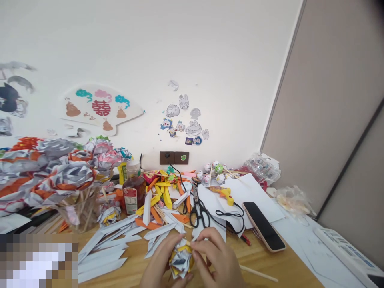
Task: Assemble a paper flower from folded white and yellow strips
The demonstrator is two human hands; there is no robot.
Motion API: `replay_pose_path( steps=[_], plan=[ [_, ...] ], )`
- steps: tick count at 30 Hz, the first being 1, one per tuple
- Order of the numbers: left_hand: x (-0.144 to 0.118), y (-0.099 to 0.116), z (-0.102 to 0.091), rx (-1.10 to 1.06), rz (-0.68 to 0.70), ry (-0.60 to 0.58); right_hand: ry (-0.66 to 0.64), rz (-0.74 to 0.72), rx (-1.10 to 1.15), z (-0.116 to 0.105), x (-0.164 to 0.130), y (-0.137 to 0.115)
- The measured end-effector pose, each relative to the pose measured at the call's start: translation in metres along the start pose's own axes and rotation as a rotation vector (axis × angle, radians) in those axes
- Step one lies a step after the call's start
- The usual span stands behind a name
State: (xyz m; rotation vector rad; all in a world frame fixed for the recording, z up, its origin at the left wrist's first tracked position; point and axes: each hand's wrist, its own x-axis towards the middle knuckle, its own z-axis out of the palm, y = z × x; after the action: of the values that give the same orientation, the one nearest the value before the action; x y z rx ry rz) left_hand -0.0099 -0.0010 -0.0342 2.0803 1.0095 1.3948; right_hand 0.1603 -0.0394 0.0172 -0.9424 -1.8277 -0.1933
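Observation:
A small paper flower (181, 262) of white and yellow folded strips sits between my hands at the table's near edge. My left hand (160, 264) wraps round its left side, with fingers curled beneath it. On the other side, my right hand (217, 258) pinches the flower's upper right edge with thumb and forefinger. A short pale tip (188, 242) shows at those fingers; whether it is paper or a stick end I cannot tell. Just beyond my hands lie black-handled scissors (199, 214) and several folded white paper strips (105, 252). A wooden stick (259, 273) rests right of my right hand.
A yellow glue gun (222, 194) with a black cord lies on white paper (249, 188). Right of it is a phone (264, 226). A bottle of dark liquid (132, 192) and a clear container (79, 214) of large paper flowers stand left. Orange and yellow strips (163, 196) are heaped mid-table.

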Motion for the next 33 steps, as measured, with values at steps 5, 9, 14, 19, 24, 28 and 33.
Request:
replay_pose_path(
  steps=[5, 9, 14, 19, 24, 28, 33],
  plan=[
    [0.003, 0.004, -0.004, 0.128, 0.163, -0.012, -0.002, 0.043, 0.052, 0.001, -0.002, 0.001],
    [0.002, 0.003, -0.005, 0.217, 0.212, -0.058, 0.036, 0.068, 0.056, 0.001, -0.002, 0.0],
    [0.002, 0.003, -0.004, 0.31, 0.288, -0.065, 0.078, 0.065, -0.007, 0.002, 0.0, -0.003],
    [0.002, 0.003, -0.003, 0.346, 0.32, -0.069, 0.07, 0.024, -0.105, 0.004, -0.002, -0.003],
    [0.001, 0.004, -0.003, 0.34, 0.294, -0.059, 0.005, -0.065, -0.25, 0.003, -0.003, -0.001],
    [0.001, 0.004, -0.005, 0.312, 0.316, -0.036, -0.093, -0.264, -0.459, -0.003, 0.0, -0.002],
    [0.0, 0.002, -0.004, 0.302, 0.313, -0.031, -0.061, -0.364, -0.516, -0.005, 0.005, -0.002]
  ],
)
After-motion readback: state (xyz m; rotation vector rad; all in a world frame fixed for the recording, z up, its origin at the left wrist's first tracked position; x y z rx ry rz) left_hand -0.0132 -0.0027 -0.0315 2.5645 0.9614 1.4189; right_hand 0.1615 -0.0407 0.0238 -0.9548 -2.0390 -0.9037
